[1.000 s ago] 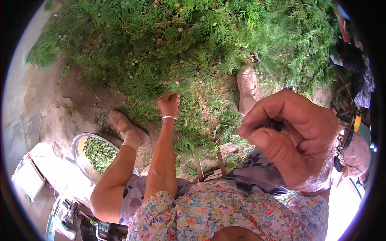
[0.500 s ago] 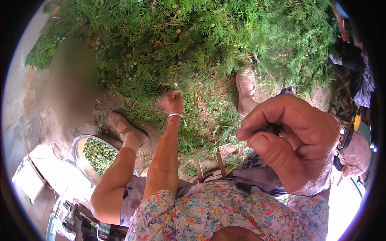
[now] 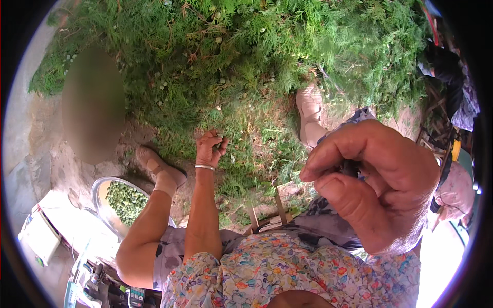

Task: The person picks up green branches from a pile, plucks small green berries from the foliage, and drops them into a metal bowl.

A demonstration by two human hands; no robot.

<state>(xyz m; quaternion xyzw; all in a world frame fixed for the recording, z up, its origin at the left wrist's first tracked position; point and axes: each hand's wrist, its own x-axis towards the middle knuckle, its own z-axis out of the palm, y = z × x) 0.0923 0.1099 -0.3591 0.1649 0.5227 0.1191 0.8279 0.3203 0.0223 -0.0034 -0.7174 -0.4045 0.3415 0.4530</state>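
Cut evergreen branches [image 3: 205, 56] with small pale green cones lie in a thick heap before me. Over its near edge, between my feet, is my left hand [image 3: 210, 149], a white bangle [image 3: 205, 167] at its wrist. Its fingers are curled together near a tiny pale bit, too small to name. Raised very close on the right is my right hand [image 3: 375, 190], thumb and forefinger bent toward each other. Something dark shows in the hollow between them, and I cannot make out what it is.
A metal basin [image 3: 96, 189] full of small green pieces stands left of my leg, near my left shoe [image 3: 160, 167]. My right shoe [image 3: 309, 115] rests against the branches. Wooden bars [image 3: 280, 208] show between my legs. A person in pink clothing [image 3: 454, 192] is at the far right.
My left hand has drawn back from the branches toward me and slightly left, its fingers now turned more into view. My right hand has barely shifted.
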